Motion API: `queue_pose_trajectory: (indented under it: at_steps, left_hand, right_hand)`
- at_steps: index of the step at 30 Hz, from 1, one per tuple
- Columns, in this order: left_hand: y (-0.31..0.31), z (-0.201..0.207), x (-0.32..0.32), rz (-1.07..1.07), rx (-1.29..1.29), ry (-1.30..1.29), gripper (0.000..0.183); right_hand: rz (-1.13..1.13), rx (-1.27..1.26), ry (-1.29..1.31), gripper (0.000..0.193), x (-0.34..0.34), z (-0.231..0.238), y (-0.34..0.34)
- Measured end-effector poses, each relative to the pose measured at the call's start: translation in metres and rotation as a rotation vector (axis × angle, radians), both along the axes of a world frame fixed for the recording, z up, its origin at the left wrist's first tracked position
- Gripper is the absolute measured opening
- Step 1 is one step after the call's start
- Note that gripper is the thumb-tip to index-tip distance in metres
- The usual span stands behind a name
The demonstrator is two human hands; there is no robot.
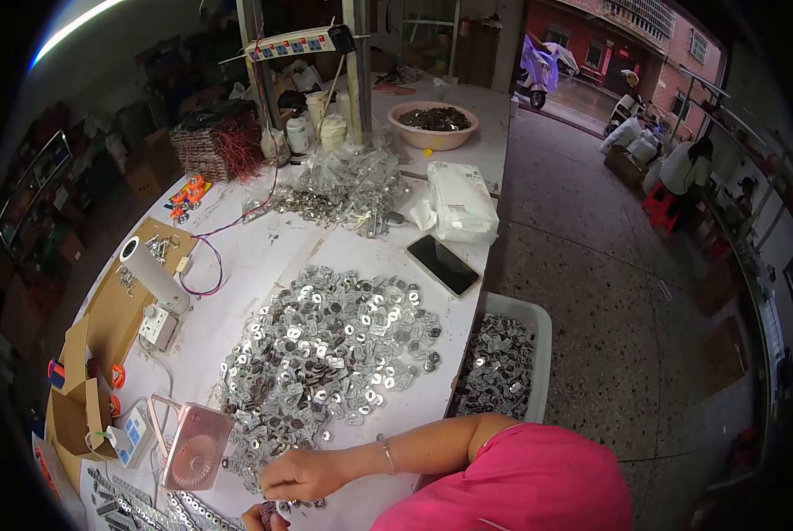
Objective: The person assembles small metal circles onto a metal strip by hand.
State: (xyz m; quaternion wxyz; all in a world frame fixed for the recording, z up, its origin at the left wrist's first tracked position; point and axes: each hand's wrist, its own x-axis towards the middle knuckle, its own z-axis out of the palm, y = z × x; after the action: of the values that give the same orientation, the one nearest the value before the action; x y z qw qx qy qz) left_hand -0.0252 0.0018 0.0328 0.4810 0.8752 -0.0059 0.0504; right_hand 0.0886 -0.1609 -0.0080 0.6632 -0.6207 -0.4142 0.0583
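Observation:
A wide heap of small silver metal pieces with round shiny centres (326, 354) covers the middle of the white table. My right hand (304, 475) is at its near edge, fingers bent down and closed. What they pinch, if anything, is hidden beneath the hand. Just below, at the bottom edge of the view, only some fingertips of my left hand (257, 517) show. They are curled close to a few small dark and silver pieces under my right hand. Whether they grip one cannot be made out. A pink small fan (198, 447) stands left of my hands.
Rows of linked metal strips (162, 513) lie at the near left. A plastic bin (542, 354) of similar pieces stands beside the table's right edge. Farther back are a phone (442, 265), a white package (461, 202), a bagged metal pile (348, 186) and a pink basin (434, 137).

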Motion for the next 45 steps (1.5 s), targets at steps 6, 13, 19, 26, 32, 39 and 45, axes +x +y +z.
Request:
queue_pose_trajectory:
  at_steps: [6,13,19,26,32,39,45]
  left_hand:
    - [0.005,0.017,-0.006,0.023,-0.052,0.245,0.023]
    - [0.005,0.015,-0.003,0.0,-0.089,0.275,0.021]
    - [0.048,-0.006,0.017,-0.034,-0.105,0.79,0.034]
    - [0.017,0.019,0.001,-0.076,-0.309,0.463,0.019]
    - [0.001,0.032,-0.002,0.047,-0.163,0.338,0.019]
    - [-0.004,0.021,-0.003,0.048,0.437,-0.024,0.014]
    - [-0.014,0.017,0.014,0.121,0.544,-0.022,0.014]
  right_hand:
    - [0.285,-0.184,-0.031,0.021,-0.001,-0.005,0.001]
    - [0.264,-0.067,0.026,0.021,-0.003,-0.013,0.004]
    - [0.399,-0.15,0.127,0.023,0.0,-0.004,0.0]
    - [0.495,-0.094,0.554,0.021,-0.011,-0.012,0.008]
    - [0.4,-0.111,0.525,0.021,-0.012,-0.015,0.009]
    - [0.038,-0.197,0.266,0.024,-0.014,-0.002,0.008]
    - [-0.008,-0.295,0.346,0.019,-0.007,0.006,-0.003]
